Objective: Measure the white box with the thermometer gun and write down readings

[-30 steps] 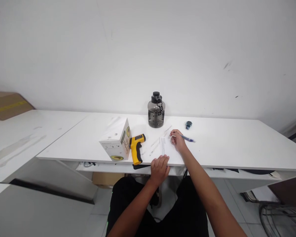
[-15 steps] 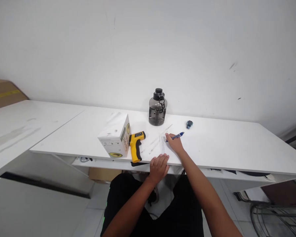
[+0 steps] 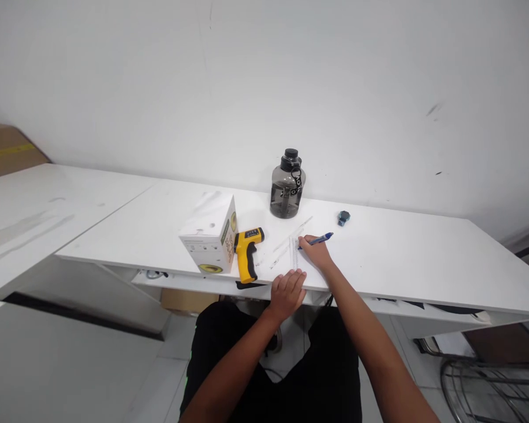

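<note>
A blue pen point(image 3: 321, 239) is pinched in my right hand point(image 3: 316, 252), its tip down by a small slip of paper point(image 3: 294, 249) with faint writing. My left hand point(image 3: 287, 294) lies at the table's front edge, fingers flat over the slip's lower end. Left of the hands, a yellow and black infrared thermometer point(image 3: 247, 255) leans against a white box point(image 3: 207, 235) with avocado pictures. Behind the slip stands a dark clear water bottle point(image 3: 286, 188) with a black cap. A small blue and black object, perhaps a watch point(image 3: 343, 218), sits to the right.
The white table point(image 3: 414, 252) runs along a white wall, with dark smudges near the slip. A second white table point(image 3: 22, 211) adjoins on the left, bearing a cardboard box point(image 3: 9, 150). Under the tabletop is a shelf; a wire rack point(image 3: 489, 382) stands at lower right.
The view has shifted slightly, so the objects on the table appear a little higher and further right. Both hands keep nearly the same places on the slip, the pen still in the right.
</note>
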The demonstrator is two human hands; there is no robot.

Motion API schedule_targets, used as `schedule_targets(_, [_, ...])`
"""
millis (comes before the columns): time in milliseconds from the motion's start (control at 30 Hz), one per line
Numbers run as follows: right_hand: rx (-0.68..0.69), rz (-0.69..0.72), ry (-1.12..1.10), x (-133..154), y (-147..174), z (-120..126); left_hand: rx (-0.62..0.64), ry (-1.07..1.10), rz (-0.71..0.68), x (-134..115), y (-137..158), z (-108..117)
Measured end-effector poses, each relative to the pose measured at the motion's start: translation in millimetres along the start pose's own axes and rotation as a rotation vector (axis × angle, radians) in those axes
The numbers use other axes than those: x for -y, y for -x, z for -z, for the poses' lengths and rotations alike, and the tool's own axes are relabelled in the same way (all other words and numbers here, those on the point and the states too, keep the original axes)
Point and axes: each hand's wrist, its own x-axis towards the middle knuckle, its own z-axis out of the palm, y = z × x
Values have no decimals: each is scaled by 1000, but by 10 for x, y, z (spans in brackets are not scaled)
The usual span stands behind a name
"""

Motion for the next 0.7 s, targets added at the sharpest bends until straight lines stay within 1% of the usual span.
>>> schedule_targets(233, [31,11,-14,-7,2,4,-9,-1,2,9,13,-25])
schedule_targets(467, [-7,8,0,1,-5,3,-7,1,5,-1,-12,-1])
schedule_targets(700, [30,-1,-16,-32,-24,-1,13,8,4,6,29,-33])
